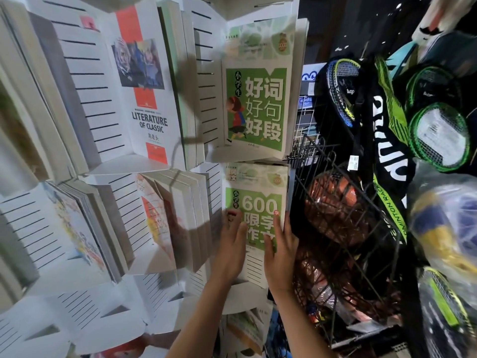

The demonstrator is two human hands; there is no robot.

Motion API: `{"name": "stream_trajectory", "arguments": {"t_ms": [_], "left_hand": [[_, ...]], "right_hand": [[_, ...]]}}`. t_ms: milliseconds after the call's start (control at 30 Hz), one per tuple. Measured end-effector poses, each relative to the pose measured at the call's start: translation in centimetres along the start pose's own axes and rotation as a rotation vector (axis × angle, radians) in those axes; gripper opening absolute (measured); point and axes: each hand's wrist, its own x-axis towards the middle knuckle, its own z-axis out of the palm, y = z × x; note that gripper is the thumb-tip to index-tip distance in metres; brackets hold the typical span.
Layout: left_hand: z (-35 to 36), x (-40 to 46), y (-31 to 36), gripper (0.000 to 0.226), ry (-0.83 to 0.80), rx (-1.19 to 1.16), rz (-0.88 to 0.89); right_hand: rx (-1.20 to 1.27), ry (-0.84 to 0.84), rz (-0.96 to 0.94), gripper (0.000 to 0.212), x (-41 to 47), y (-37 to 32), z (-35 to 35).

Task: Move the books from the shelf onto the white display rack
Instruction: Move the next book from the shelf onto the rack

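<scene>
On the left, the white display rack [85, 81] holds a white book titled "Literature of Classic" [144, 81] in an upper pocket. Further right, a green-covered book [256, 99] stands in the upper right pocket. Below it, a green book marked 600 [255, 202] sits in the lower pocket. The left hand [229, 244] presses straight fingers on its left edge; the right hand [280, 251] seems to pinch its right edge. Rightmost, a wire basket [343, 228] holds balls.
</scene>
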Motion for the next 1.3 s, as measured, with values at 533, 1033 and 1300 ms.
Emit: {"name": "stream_trajectory", "arguments": {"t_ms": [533, 1033, 1300], "left_hand": [[0.3, 1.4, -0.7, 0.045, 0.019, -0.17, -0.044], [1.2, 3.1, -1.3, 0.058, 0.043, -0.139, -0.015], [1.9, 2.9, -0.5, 0.043, 0.093, -0.048, 0.046]], "right_hand": [[0.129, -0.053, 0.193, 0.088, 0.1, -0.4, 1.1], [0.024, -0.155, 0.144, 0.087, 2.4, 0.9, 0.5], [-0.038, -0.093, -0.008, 0.096, 2.6, 0.5, 0.2]]}}
